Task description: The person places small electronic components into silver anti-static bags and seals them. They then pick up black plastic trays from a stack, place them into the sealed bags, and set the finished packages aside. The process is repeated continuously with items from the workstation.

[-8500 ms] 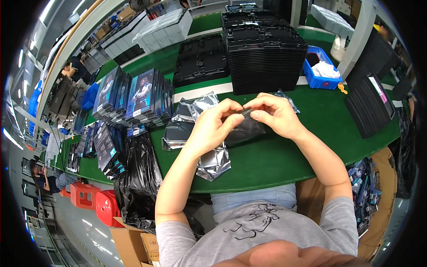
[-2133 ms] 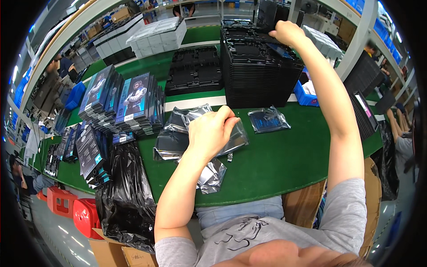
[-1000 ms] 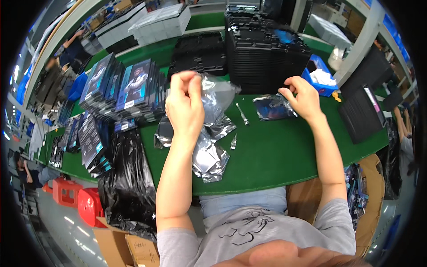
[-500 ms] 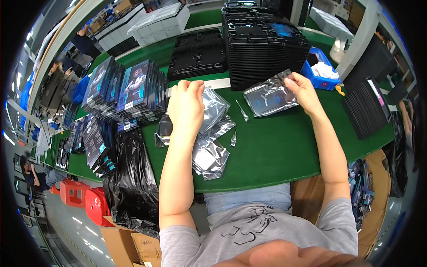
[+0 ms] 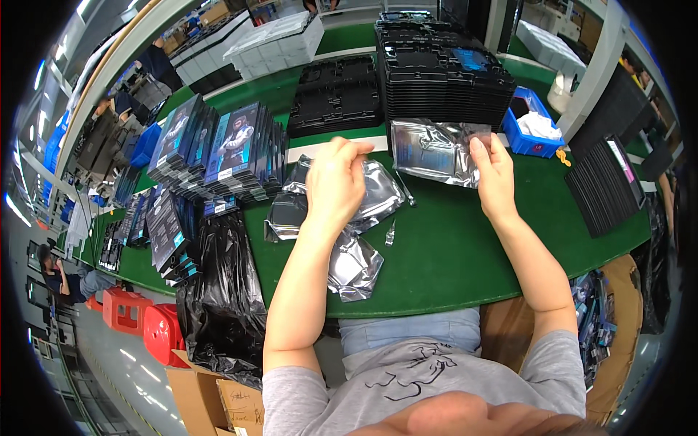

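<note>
My right hand [image 5: 494, 176] pinches the right end of a silvery, see-through antistatic bag [image 5: 434, 154]. Something flat and dark shows inside it, its kind unclear. The bag is held up in front of the tall black tray stack. My left hand [image 5: 336, 182] has its fingers curled together above a loose heap of crumpled silver bags [image 5: 383, 195]; whatever they hold, if anything, is hidden. Another crumpled silver bag [image 5: 355, 267] lies nearer, beside my left forearm. A thin pen-like tool [image 5: 405, 190] and a small silvery scrap [image 5: 390, 234] rest on the green table [image 5: 451, 254].
Black moulded trays form a tall stack [image 5: 447, 94] and a low one [image 5: 334, 94] at the back. Printed boxes [image 5: 233, 156] are piled at left, above a black plastic bag [image 5: 218, 269]. A blue bin [image 5: 534, 145] and dark panels [image 5: 603, 189] stand at right.
The antistatic bag has been raised and turned flatter, shifting left against the tray stack. My left hand has turned, its fingers now pointing right. The view has shifted slightly.
</note>
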Demonstrator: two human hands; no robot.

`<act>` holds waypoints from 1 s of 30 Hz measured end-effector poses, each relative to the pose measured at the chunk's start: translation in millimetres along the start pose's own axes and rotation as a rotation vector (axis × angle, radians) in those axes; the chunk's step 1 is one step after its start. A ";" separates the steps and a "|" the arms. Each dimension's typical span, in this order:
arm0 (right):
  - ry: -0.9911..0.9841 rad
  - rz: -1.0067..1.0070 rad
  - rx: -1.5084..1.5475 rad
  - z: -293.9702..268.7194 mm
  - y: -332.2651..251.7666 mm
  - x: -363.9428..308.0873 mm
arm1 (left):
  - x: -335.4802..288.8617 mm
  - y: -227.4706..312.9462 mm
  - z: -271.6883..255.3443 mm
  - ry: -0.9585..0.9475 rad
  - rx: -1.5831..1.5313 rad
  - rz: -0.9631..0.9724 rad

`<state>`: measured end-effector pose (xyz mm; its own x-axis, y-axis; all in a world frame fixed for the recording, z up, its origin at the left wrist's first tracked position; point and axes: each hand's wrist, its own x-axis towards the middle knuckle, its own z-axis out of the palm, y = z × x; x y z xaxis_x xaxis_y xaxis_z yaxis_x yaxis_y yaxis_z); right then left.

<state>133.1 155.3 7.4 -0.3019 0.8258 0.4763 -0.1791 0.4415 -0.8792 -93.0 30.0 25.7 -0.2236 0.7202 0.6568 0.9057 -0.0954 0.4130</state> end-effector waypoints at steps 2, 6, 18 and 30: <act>0.035 -0.156 -0.247 9.2 -16.1 -12.9 | 5.6 18.1 -14.7 -0.443 -0.752 -0.479; -0.348 -0.953 -0.633 25.4 -28.4 -20.0 | -4.6 16.4 3.7 -0.399 -1.356 -0.559; -0.237 -0.644 -0.361 14.2 -26.9 -15.6 | -3.6 35.7 -9.7 -0.550 -0.751 -0.374; -0.926 0.137 -0.084 -3.2 -38.6 -6.1 | -10.7 49.1 -9.7 -0.681 -0.613 -0.171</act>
<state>144.8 134.3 38.4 -0.9465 0.2807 0.1592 -0.0299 0.4148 -0.9094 -49.6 10.9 45.1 0.0982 0.9873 0.1248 0.4879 -0.1571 0.8586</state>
